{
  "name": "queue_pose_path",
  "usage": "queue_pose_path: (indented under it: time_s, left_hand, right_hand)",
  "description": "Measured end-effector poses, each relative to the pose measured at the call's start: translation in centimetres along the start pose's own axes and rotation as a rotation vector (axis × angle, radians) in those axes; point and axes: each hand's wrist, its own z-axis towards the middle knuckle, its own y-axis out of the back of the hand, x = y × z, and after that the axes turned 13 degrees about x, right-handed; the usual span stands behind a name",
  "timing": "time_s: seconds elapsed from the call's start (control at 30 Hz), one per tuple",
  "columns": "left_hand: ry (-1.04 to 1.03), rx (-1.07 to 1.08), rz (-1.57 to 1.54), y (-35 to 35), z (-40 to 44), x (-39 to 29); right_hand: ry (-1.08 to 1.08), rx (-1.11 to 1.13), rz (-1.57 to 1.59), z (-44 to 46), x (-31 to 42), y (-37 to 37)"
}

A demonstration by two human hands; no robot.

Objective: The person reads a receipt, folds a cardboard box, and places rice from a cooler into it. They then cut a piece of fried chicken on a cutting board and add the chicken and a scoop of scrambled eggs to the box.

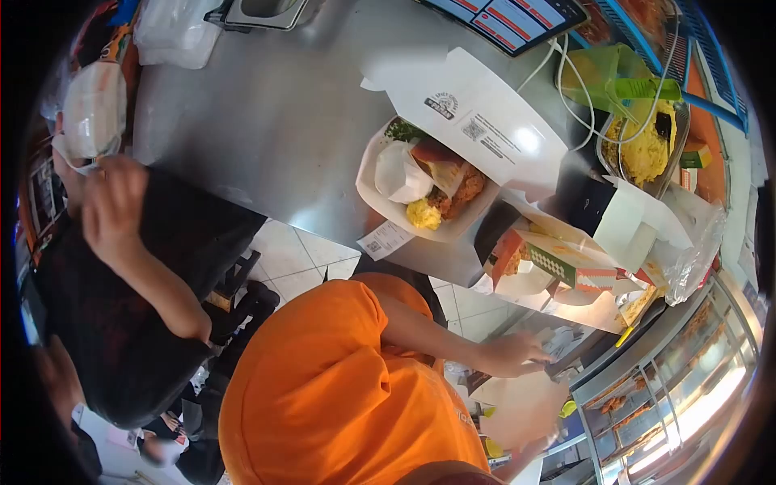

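At the lower right, my left hand [515, 356] reaches out from an orange sleeve, fingers curled at the upper edge of a pale paper carton [521, 408]. My right hand [529, 449] grips the lower edge of that carton; motion blurs both the hand and the carton. Above them, an open takeaway box [368, 186] on the steel counter holds fried chicken [469, 187], yellow rice [423, 214], greens [402, 129] and a white paper-wrapped piece [402, 172]. Its printed lid [485, 121] stands folded back. A receipt [383, 241] lies against its near side.
A co-worker in black [121, 323] stands at left, one hand [113, 202] near a wrapped white package [93, 109]. Printed cartons [566, 263] stand right of the food box. Beyond are a yellow rice tray [647, 149], green scoop [618, 81], tablet [509, 20] and glass warming cabinet [671, 388].
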Motion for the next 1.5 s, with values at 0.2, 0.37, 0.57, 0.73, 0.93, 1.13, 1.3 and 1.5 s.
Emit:
queue_pose_path:
  time_s: [0.2,0.37,0.57,0.73,0.93,1.13,1.3,1.5]
  left_hand:
    - [0.113,-0.076,-0.119,-1.7,2.3,0.1]
    - [0.207,-0.238,-0.021,-9.7,5.3,3.5]
    - [0.104,-0.208,-0.028,-16.6,10.0,7.1]
    - [0.063,-0.230,-0.025,-19.2,12.4,9.5]
    - [0.086,-0.488,0.044,-18.5,12.0,6.5]
    - [0.119,-0.346,0.249,-14.8,5.4,9.5]
    - [0.438,-0.218,0.053,-11.8,1.2,8.9]
    - [0.412,0.038,0.159,-9.0,1.5,9.3]
  right_hand:
    - [-0.844,0.436,0.651,-3.5,-3.6,-11.5]
    - [-0.527,0.408,1.870,-0.8,0.8,-14.8]
    - [-0.266,0.018,1.837,4.8,-1.4,-14.0]
    - [-0.281,-0.017,1.971,9.4,-7.3,-14.2]
    - [-0.325,0.018,1.961,18.1,-6.3,-10.9]
    - [-0.096,0.214,1.811,25.5,-6.3,-11.2]
    - [-0.150,0.327,1.791,27.7,-7.9,-13.3]
    - [-0.284,0.149,1.736,19.3,-6.5,-17.9]
